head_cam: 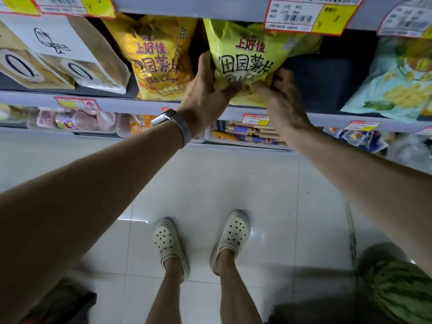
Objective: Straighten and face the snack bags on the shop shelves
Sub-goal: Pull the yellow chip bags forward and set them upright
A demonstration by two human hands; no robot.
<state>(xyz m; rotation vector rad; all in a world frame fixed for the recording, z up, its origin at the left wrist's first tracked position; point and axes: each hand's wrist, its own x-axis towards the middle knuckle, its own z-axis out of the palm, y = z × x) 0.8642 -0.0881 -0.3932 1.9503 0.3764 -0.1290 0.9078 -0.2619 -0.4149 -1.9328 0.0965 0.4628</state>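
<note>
Nearest the camera: pale clogs (230,235) planted on the glossy white tile floor (257,183), a striped watermelon (397,291) low at the right. Further out, two bare forearms reaching up and forward, a grey wristband (180,126) on the left one. Beyond that, both hands closed around the lower part of the lime-green chip bag (247,54), which stood on the grey shelf (117,105) with its printed face turned outward and its top tucked under a price tag (311,14) hanging from the shelf above. Left hand (205,94) clasped to the bag's lower left edge, thumb up along the side, fingers (230,90) wrapped across the front and pressed into the foil. Right hand (280,99) blurred, gripping the lower right corner, fingers curled against the bag; how tightly could not be told. Just beside it on the left, a yellow chip bag (159,59) of the same brand, upright and facing out, the two nearly touching. Further left, beige and white pouches (60,57) leaning back. To the right, past a dark gap, a pale blue bag (397,80) tilted. Below the shelf, trays of small packets (250,134), blurred.
</note>
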